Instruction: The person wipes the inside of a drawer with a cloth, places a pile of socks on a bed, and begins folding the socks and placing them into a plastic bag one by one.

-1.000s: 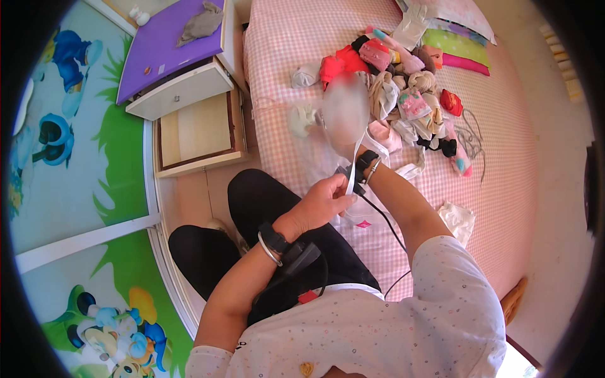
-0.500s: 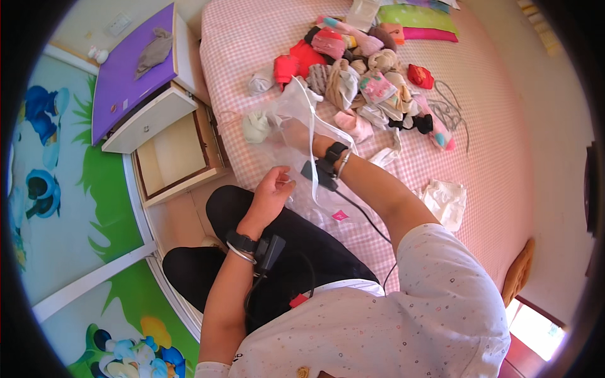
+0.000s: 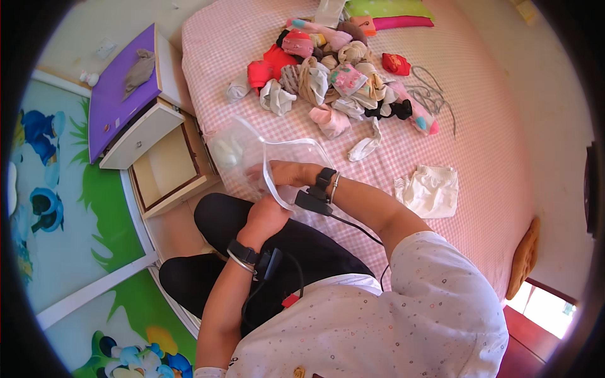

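Where a bag gapes (clear), hands huddle.

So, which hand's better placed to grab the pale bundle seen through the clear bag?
Right hand, probably: it's nearer the pale bundle and shows partly through the clear bag. Left hand sits farther off, at the bag's near side.

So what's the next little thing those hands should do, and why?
I'd probably ease the right hand back out of the clear bag: its white rim seems to loop around that hand, the fingers show through the plastic, and many bundled clothes lie outside on the bed. The left hand, close by the rim, could perhaps steady the bag.
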### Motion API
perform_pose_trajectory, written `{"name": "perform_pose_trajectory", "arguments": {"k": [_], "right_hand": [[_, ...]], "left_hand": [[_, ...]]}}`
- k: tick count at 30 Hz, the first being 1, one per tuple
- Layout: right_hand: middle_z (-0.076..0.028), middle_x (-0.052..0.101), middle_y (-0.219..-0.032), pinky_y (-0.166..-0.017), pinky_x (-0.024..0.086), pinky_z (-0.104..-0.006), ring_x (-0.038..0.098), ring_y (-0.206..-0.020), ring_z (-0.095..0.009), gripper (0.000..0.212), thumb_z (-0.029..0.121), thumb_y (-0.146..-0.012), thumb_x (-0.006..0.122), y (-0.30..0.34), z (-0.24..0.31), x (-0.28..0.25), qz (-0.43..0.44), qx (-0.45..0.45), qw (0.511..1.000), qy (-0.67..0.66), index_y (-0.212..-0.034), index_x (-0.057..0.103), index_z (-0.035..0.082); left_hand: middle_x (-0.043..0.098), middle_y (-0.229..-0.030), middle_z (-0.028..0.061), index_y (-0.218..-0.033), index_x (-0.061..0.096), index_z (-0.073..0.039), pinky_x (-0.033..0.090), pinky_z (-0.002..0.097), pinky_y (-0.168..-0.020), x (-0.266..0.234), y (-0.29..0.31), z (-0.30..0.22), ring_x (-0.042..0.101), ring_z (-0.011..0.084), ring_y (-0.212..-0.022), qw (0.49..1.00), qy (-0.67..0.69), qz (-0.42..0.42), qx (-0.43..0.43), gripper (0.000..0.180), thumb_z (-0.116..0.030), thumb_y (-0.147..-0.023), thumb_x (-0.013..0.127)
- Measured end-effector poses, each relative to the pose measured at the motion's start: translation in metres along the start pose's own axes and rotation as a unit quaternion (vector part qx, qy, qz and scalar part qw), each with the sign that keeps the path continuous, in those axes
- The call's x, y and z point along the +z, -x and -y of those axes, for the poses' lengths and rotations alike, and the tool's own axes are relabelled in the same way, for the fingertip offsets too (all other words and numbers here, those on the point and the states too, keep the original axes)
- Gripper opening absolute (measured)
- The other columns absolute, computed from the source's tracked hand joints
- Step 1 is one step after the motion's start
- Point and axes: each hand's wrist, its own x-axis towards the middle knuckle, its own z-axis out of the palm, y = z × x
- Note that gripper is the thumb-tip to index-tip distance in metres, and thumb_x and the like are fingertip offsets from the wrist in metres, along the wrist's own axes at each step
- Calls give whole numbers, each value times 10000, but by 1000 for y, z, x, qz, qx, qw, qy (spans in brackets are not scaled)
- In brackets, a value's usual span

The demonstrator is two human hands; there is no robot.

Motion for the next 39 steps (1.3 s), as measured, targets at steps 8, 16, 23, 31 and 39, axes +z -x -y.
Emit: {"name": "perform_pose_trajectory", "arguments": {"k": [8,16,23,31,39], "right_hand": [[-75,627,-935,-764,462,-288,577,-844,-162,293,162,-770,610,80,-12,-61,-102,-91,989,52,-1029,608,23],[-151,553,-1055,-778,474,-390,573,-891,-325,339,78,-725,592,101,-20,-102,-459,-59,799,384,-1063,589,90],[-118,544,-1066,-712,496,-390,594,-845,-305,429,61,-700,570,87,-58,-127,-500,-71,726,468,-1129,546,74],[-96,628,-909,-575,479,-257,598,-665,-151,306,-6,-820,443,163,23,-64,-305,-190,897,-258,-1113,531,3],[-78,623,-966,-624,522,-273,613,-803,-160,259,52,-868,509,143,57,29,-110,-182,927,-310,-1123,532,13]], "left_hand": [[557,-865,180,-1001,557,3,460,386,-698,-3,-6,11,562,330,-770,991,77,-88,-61,291,-185,-783,599],[564,-826,153,-964,560,-2,472,358,-661,3,-3,9,577,290,-739,978,124,-168,-11,214,-78,-767,589],[573,-819,146,-928,581,-1,476,327,-635,1,9,2,583,276,-710,967,140,-205,61,158,-24,-774,556],[586,-787,34,-954,606,-2,461,229,-610,-16,23,4,543,75,-678,908,364,-207,-12,134,-26,-839,541],[579,-1025,61,-1183,484,12,446,262,-816,-75,51,-69,561,127,-895,811,563,-103,122,342,-84,-863,562]]}}
